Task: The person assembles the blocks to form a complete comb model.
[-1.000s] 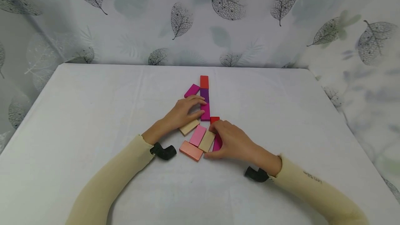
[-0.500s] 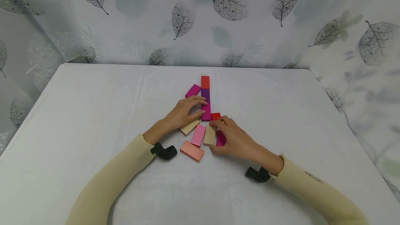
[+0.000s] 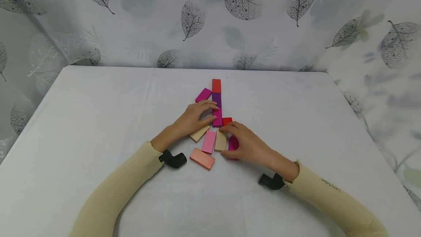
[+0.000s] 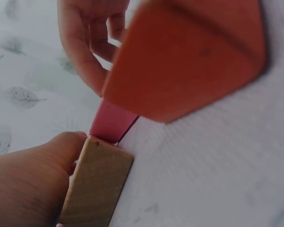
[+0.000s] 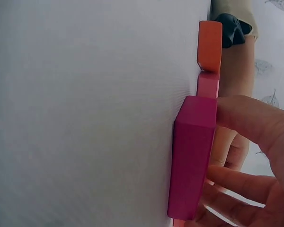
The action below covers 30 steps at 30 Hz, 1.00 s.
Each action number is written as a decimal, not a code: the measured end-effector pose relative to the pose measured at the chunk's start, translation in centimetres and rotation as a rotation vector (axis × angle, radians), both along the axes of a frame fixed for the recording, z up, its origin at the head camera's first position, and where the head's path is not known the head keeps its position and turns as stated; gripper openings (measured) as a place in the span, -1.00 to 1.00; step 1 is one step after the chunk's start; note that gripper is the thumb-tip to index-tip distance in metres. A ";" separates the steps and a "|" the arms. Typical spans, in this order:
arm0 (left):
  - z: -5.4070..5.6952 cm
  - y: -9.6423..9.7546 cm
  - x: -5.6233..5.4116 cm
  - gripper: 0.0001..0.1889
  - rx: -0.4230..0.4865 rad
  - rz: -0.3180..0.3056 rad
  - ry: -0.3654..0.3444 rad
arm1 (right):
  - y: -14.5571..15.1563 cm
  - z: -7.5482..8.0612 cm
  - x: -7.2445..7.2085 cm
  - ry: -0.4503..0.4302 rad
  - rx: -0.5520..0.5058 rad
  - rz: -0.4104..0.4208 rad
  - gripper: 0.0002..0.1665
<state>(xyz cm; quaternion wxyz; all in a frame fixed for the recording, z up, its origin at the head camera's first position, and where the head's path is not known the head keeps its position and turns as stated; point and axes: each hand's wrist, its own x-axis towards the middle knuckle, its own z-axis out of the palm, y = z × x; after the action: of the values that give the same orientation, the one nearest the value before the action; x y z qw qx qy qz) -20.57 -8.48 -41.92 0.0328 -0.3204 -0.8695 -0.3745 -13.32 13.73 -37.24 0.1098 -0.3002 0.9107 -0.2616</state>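
My right hand (image 3: 248, 140) pinches a plain wooden block (image 3: 220, 141) lengthwise, index finger at its far end and thumb at its near end. Under that hand, partly hidden, lies a magenta block (image 3: 233, 143), with a red block (image 3: 227, 121) beyond it. The left hand (image 3: 192, 116) rests with loosely extended fingertips on a straight column of a purple block (image 3: 216, 98) and a magenta block (image 3: 217, 120), topped by an orange-red block (image 3: 216, 85). A pink block (image 3: 208, 142) lies just left of the pinched block.
Near the left wrist is a second wooden block (image 3: 199, 134); a salmon-orange block (image 3: 202, 158) lies closest to me. Another magenta block (image 3: 203, 94) sits slanted behind the left hand. All lie on a white-covered table (image 3: 131, 98) before a leaf-print curtain (image 3: 138, 17).
The wooden block in my right hand has turned from slanted to nearly straight and slid away from the salmon-orange block. The red block has shifted slightly farther off. My left hand stays put.
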 end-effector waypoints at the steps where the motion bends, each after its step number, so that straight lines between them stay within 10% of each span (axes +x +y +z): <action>1: 0.1 0.0 0.0 -0.65 0.001 -0.001 -0.010 | 0.0 0.0 0.0 -0.005 -0.002 0.002 -0.24; 30: 0.4 0.1 0.1 -0.64 -0.002 0.005 -0.017 | -0.6 -0.2 -1.1 0.026 -0.074 0.045 -0.35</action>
<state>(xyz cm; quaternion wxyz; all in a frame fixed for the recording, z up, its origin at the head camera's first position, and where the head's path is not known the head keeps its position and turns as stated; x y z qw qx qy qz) -20.45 -8.38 -41.54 0.0261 -0.3150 -0.8709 -0.3764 -14.40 13.10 -37.39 0.0926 -0.3278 0.8947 -0.2888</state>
